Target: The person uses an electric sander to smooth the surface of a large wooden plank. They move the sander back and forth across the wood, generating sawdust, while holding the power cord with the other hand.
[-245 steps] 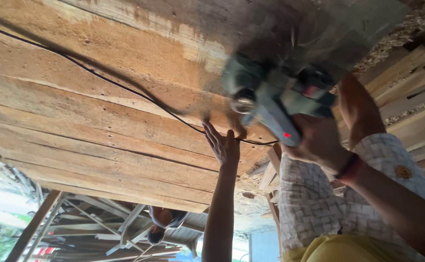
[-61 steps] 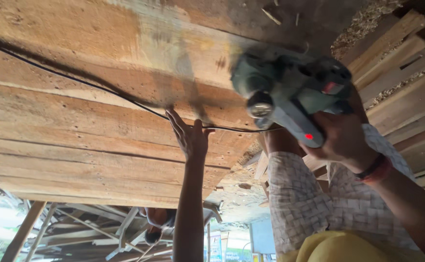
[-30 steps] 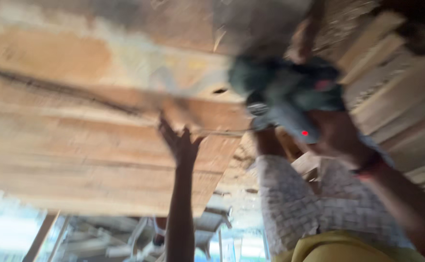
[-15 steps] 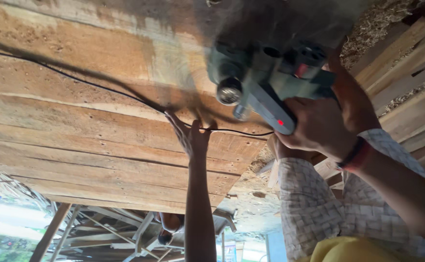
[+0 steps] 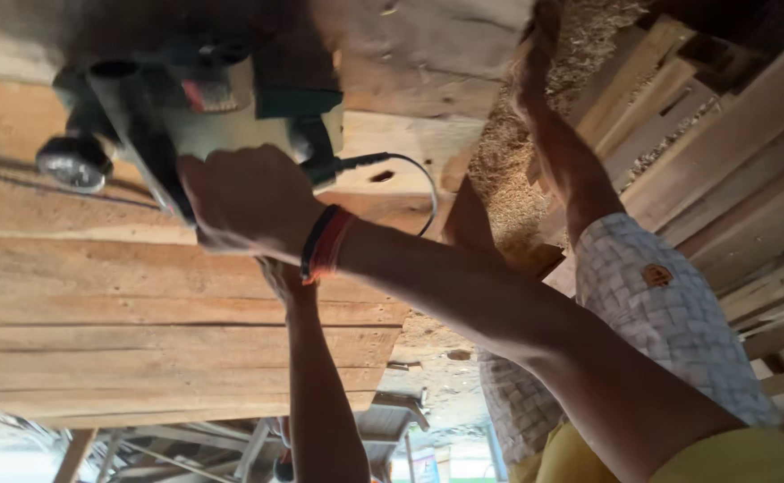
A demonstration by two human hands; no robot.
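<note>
My right hand (image 5: 244, 201), with a red and black band on the wrist, is shut on the handle of a green and black electric planer (image 5: 213, 98). The planer rests on a wide, rough wooden plank (image 5: 97, 304). Its black cord (image 5: 410, 170) loops off to the right. My left hand (image 5: 277, 275) lies against the same plank just behind my right wrist, which hides most of it. It holds nothing.
A heap of sawdust (image 5: 508, 152) lies beyond the plank's end. Stacked boards (image 5: 732, 161) fill the right side. My leg in checkered shorts (image 5: 669, 313) and my bare foot (image 5: 539, 36) stand by the sawdust. Metal frames (image 5: 258, 447) show at the bottom.
The planer and my right hand have slid left along the plank and now sit much closer in view. My left hand, spread in plain sight before, is now mostly covered by my right wrist.
</note>
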